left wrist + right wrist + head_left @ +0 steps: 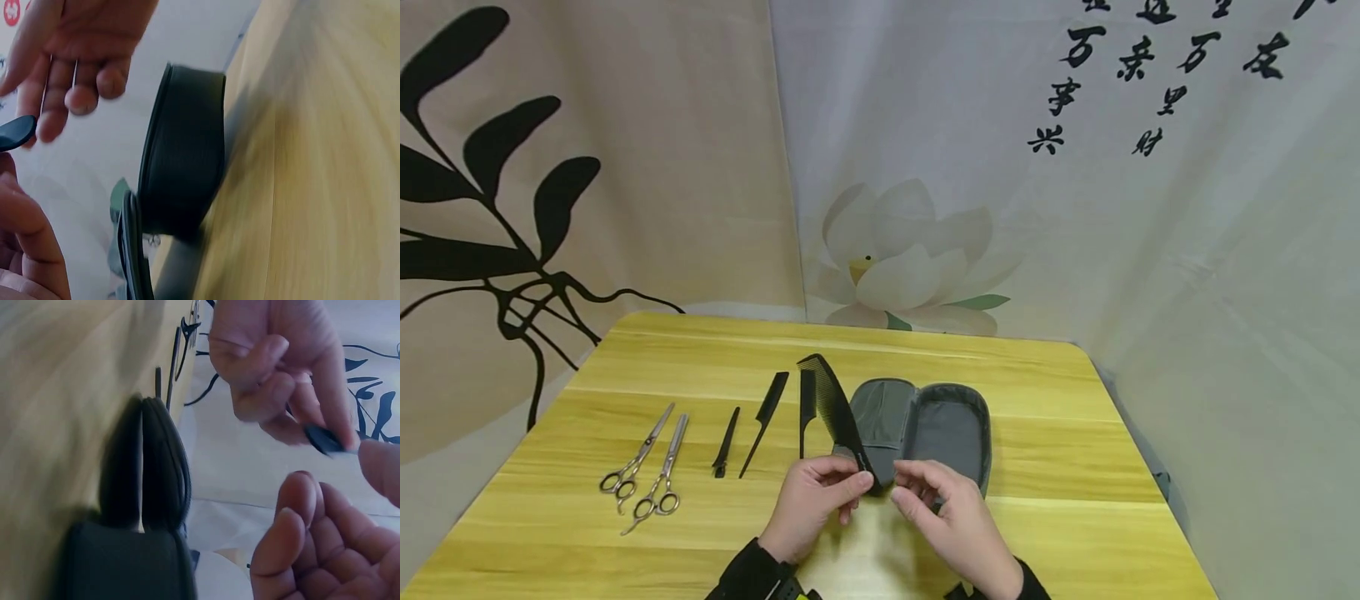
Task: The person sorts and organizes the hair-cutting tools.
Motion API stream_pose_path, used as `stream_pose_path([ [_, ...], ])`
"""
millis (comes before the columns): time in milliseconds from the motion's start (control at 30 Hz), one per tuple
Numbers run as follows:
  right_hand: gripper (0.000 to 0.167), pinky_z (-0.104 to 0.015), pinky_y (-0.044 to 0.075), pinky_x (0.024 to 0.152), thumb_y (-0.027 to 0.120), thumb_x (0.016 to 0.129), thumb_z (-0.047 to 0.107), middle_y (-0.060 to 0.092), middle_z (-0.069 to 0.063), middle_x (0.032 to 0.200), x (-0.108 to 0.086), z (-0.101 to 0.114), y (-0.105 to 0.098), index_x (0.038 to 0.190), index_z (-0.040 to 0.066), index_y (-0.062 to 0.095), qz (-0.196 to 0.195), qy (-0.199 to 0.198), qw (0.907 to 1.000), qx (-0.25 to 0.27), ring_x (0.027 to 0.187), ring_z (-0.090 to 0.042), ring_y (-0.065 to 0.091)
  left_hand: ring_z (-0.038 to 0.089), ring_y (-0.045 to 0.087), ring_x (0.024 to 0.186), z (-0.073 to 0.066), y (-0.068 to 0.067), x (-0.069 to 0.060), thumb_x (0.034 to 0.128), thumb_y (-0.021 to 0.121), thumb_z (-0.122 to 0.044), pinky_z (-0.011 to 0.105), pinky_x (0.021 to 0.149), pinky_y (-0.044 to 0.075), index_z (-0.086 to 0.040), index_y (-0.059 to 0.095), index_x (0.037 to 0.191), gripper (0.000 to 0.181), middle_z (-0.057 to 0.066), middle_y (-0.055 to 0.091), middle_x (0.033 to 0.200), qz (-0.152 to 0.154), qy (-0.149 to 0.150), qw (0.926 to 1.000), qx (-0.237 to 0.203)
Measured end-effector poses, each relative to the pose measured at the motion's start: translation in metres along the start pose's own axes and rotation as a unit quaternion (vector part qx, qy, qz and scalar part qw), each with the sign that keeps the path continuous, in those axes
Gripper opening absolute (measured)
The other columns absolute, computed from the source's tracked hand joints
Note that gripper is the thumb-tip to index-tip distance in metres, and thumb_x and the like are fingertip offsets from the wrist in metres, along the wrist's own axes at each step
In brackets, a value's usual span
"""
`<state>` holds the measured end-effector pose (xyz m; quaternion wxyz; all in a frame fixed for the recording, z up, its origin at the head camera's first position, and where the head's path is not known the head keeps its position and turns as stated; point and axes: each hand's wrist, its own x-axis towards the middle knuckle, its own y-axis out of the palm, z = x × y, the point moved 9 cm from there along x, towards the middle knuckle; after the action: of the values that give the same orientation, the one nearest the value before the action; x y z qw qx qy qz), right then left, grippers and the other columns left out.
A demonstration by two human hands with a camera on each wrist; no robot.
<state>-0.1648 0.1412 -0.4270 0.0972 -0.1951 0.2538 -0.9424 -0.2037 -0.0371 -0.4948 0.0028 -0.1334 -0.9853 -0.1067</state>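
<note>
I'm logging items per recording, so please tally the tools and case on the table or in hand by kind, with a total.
Scissors: 2
Combs: 3, one held in the left hand
Hair clip: 1
Open case: 1
Total: 7

Counting by kind, we have three combs (841,410) (769,407) (807,396), two pairs of scissors (644,450) (668,468), a single clip (726,443), one case (951,425), one tabletop (1075,467) and two grips (816,504) (953,510).
</note>
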Motion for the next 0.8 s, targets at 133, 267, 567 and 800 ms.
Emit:
stream_pose_path([
  [133,0.024,-0.022,0.058,0.069,0.069,0.106,0.023,0.077,0.004,0.103,0.0,-0.004,0.01,0.126,0.011,0.075,0.02,0.011,0.9996,0.015,0.082,0.002,0.064,0.004,0.05,0.053,-0.003,0.013,-0.001,0.0955,0.08,-0.01,0.019,0.049,0.043,0.01,0.075,0.099,0.02,-0.006,0.068,0.079,0.021,0.02,0.9995,0.007],
  [267,0.022,-0.022,0.059,0.07,0.067,0.107,0.025,0.079,0.0,0.103,-0.001,-0.01,0.017,0.124,0.014,0.076,0.041,0.036,0.9974,0.048,0.083,0.001,0.068,0.003,0.047,0.051,0.0,0.019,-0.003,0.0943,0.082,-0.011,0.017,0.048,0.04,0.01,0.076,0.097,0.022,-0.008,0.072,0.08,0.018,-0.002,0.9998,0.009],
  [567,0.016,-0.025,0.059,0.071,0.06,0.109,0.018,0.075,-0.006,0.091,-0.001,-0.011,0.019,0.106,0.02,0.076,0.032,0.008,0.9974,0.063,0.079,-0.002,0.065,0.006,0.05,0.056,0.011,0.022,-0.006,0.0958,0.082,-0.02,0.018,0.05,0.039,0.005,0.078,0.111,0.03,-0.008,0.079,0.085,0.011,-0.067,0.9977,0.003],
  [800,0.012,-0.024,0.058,0.066,0.067,0.106,0.019,0.077,0.0,0.088,-0.001,-0.014,0.013,0.107,0.02,0.079,-0.001,0.028,0.9976,0.063,0.075,-0.007,0.068,0.005,0.045,0.052,0.012,0.023,-0.006,0.095,0.083,-0.021,0.017,0.049,0.038,0.005,0.078,0.111,0.03,-0.009,0.08,0.088,0.012,-0.067,0.9976,0.011],
])
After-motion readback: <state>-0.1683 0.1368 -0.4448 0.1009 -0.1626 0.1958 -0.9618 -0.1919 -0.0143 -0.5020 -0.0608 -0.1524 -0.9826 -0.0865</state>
